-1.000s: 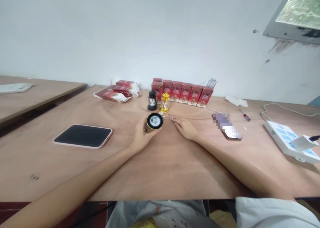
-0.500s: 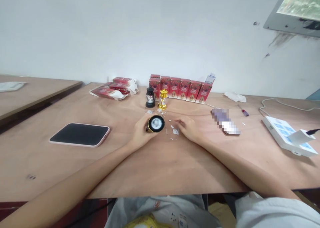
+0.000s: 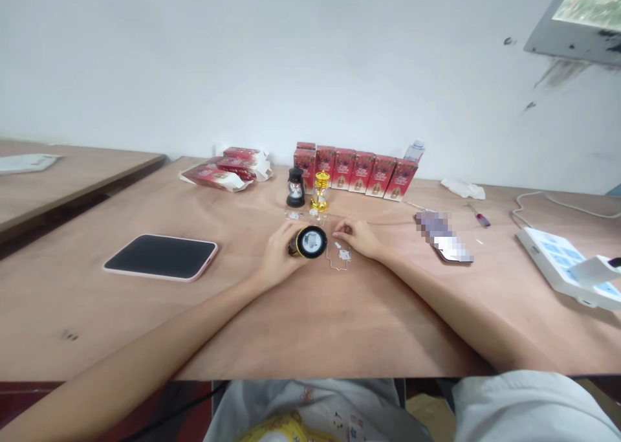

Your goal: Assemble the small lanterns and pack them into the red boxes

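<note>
My left hand (image 3: 281,251) is wrapped round a small lantern (image 3: 311,241), tipped so that its round underside, a black ring about a pale disc, faces me. Just right of it, my right hand (image 3: 358,236) has its fingertips pinched together low over the table; whatever they hold is too small to make out. Below these fingers lie small white pieces (image 3: 344,255) and a thin bent wire (image 3: 338,268). Beyond my hands a black lantern (image 3: 295,188) and a gold lantern (image 3: 320,191) stand upright, with more small parts (image 3: 293,216) in front of them.
Red boxes (image 3: 363,173) stand in a row behind the lanterns, with opened red packs (image 3: 220,173) to their left. A pink-edged phone (image 3: 162,257) lies at left. At right are another phone (image 3: 444,236), a screwdriver (image 3: 482,219) and a white power strip (image 3: 557,261).
My right hand has moved slightly towards the lantern, its fingers closing where a small round white piece lay; that piece no longer shows. The view has shifted slightly.
</note>
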`<state>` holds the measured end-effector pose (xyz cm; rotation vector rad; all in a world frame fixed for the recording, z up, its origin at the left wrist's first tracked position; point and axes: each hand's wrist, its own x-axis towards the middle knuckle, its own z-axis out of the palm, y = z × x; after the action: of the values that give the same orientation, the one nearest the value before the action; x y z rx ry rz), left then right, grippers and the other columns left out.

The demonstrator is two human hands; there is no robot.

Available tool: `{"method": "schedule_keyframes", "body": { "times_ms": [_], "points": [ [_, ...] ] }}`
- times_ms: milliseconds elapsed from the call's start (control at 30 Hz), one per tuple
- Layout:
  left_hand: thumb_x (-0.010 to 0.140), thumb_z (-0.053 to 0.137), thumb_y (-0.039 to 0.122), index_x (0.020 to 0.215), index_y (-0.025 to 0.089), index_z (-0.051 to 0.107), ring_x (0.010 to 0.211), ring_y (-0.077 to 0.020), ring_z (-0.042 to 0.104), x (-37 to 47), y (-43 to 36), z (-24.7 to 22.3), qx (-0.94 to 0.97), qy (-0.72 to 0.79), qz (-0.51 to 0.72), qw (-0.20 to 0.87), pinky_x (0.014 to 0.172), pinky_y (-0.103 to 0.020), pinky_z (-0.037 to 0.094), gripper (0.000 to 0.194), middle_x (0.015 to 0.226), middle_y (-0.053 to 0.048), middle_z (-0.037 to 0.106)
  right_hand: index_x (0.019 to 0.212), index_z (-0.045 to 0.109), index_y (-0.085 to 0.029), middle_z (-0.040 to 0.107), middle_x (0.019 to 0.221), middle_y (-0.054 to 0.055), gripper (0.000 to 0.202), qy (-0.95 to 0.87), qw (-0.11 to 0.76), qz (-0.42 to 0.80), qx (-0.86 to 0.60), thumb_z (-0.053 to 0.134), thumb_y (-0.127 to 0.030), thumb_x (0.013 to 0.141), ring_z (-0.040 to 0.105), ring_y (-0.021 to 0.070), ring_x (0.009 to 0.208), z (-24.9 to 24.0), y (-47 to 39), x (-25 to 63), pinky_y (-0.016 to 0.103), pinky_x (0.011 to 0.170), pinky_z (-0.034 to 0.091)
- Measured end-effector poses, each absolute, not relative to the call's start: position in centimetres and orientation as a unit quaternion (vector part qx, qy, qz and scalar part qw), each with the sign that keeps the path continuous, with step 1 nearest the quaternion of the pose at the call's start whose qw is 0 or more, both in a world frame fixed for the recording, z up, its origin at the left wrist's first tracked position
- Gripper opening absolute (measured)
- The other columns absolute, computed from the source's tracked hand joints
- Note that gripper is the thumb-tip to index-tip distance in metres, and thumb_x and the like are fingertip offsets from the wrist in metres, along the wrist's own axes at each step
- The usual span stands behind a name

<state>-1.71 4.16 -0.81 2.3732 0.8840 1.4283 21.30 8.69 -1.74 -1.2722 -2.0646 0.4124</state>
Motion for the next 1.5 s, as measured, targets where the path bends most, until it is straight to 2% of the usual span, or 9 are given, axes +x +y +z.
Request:
{"method": "schedule_keyframes", "body": {
  "times_ms": [167, 367, 533, 900, 1067, 1133, 1233, 1333, 1500],
  "points": [
    [0.075, 0.071, 0.028, 0.105, 0.018, 0.057, 0.098, -0.0210, 0.060, -1.6, 4.0, -0.7, 0.808, 0.304, 0.489, 0.127, 0.084, -0.032, 0.049, 0.035, 0.103, -0.007, 0.062, 0.075, 0.064, -0.018, 0.064, 0.080, 0.002, 0.008, -0.767, 0.392, 0.150, -0.485, 0.062, -0.021, 0.082, 0.056, 0.0148, 0.074, -0.7, 7.7, 20.9, 0.028, 0.073, 0.043],
    [0.075, 0.071, 0.031, 0.105, 0.019, 0.056, 0.097, -0.0215, 0.060, -1.6, 3.9, -0.6, 0.805, 0.311, 0.488, 0.129, 0.084, -0.034, 0.049, 0.036, 0.103, -0.007, 0.063, 0.076, 0.061, -0.020, 0.062, 0.078, 0.000, 0.011, -0.678, 0.547, 0.251, -0.423, 0.060, -0.029, 0.082, 0.056, 0.0130, 0.073, 1.5, 4.8, 18.9, 0.027, 0.073, 0.045],
    [0.076, 0.070, 0.031, 0.104, 0.020, 0.057, 0.097, -0.0208, 0.060, -1.5, 3.8, -0.5, 0.806, 0.309, 0.488, 0.129, 0.083, -0.032, 0.049, 0.033, 0.102, -0.007, 0.063, 0.074, 0.062, -0.020, 0.063, 0.078, 0.000, 0.012, -0.708, 0.534, 0.259, -0.383, 0.062, -0.030, 0.082, 0.057, 0.0131, 0.075, 2.9, 2.2, 17.2, 0.027, 0.074, 0.046],
    [0.077, 0.068, 0.030, 0.104, 0.018, 0.056, 0.096, -0.0197, 0.060, -1.3, 3.4, -0.5, 0.813, 0.294, 0.486, 0.127, 0.084, -0.031, 0.049, 0.031, 0.102, -0.007, 0.061, 0.080, 0.068, -0.022, 0.054, 0.096, 0.005, 0.011, -0.763, 0.530, 0.105, -0.354, 0.061, -0.028, 0.086, 0.057, 0.0177, 0.095, 2.2, 0.9, 16.2, 0.035, 0.088, 0.047],
    [0.077, 0.069, 0.032, 0.104, 0.019, 0.056, 0.098, -0.0208, 0.060, -1.3, 3.6, -0.5, 0.807, 0.301, 0.491, 0.130, 0.084, -0.032, 0.049, 0.033, 0.102, -0.007, 0.062, 0.083, 0.067, -0.021, 0.059, 0.093, 0.005, 0.017, -0.729, 0.545, 0.081, -0.407, 0.053, -0.029, 0.090, 0.058, 0.0175, 0.091, 3.2, 2.2, 17.6, 0.033, 0.081, 0.048],
    [0.076, 0.070, 0.031, 0.104, 0.019, 0.056, 0.098, -0.0209, 0.060, -1.3, 3.7, -0.5, 0.804, 0.301, 0.497, 0.126, 0.084, -0.032, 0.049, 0.033, 0.103, -0.007, 0.062, 0.079, 0.067, -0.020, 0.062, 0.085, 0.004, 0.016, -0.740, 0.491, 0.093, -0.450, 0.055, -0.028, 0.088, 0.059, 0.0159, 0.081, 3.6, 3.5, 18.7, 0.031, 0.075, 0.048],
    [0.075, 0.070, 0.031, 0.102, 0.019, 0.056, 0.097, -0.0210, 0.060, -1.3, 3.7, -0.5, 0.800, 0.307, 0.501, 0.124, 0.083, -0.033, 0.049, 0.032, 0.102, -0.007, 0.062, 0.072, 0.070, -0.018, 0.068, 0.078, 0.003, 0.012, -0.788, 0.300, 0.146, -0.517, 0.060, -0.015, 0.079, 0.061, 0.0147, 0.071, 4.0, 5.3, 20.4, 0.028, 0.071, 0.047],
    [0.075, 0.070, 0.032, 0.101, 0.019, 0.056, 0.097, -0.0210, 0.060, -1.3, 3.7, -0.6, 0.797, 0.315, 0.500, 0.127, 0.083, -0.033, 0.049, 0.032, 0.102, -0.007, 0.062, 0.072, 0.073, -0.020, 0.073, 0.073, 0.002, 0.022, -0.818, 0.145, 0.203, -0.519, 0.059, -0.004, 0.071, 0.066, 0.0161, 0.072, 4.3, 5.9, 21.6, 0.025, 0.069, 0.048],
    [0.075, 0.070, 0.029, 0.103, 0.019, 0.056, 0.097, -0.0202, 0.060, -1.3, 3.7, -0.6, 0.798, 0.315, 0.498, 0.129, 0.084, -0.032, 0.048, 0.033, 0.103, -0.007, 0.062, 0.078, 0.077, -0.024, 0.076, 0.080, 0.000, 0.033, -0.847, 0.067, 0.174, -0.498, 0.060, 0.000, 0.064, 0.068, 0.0185, 0.077, 5.0, 5.7, 22.2, 0.025, 0.068, 0.048]
  ]
}}
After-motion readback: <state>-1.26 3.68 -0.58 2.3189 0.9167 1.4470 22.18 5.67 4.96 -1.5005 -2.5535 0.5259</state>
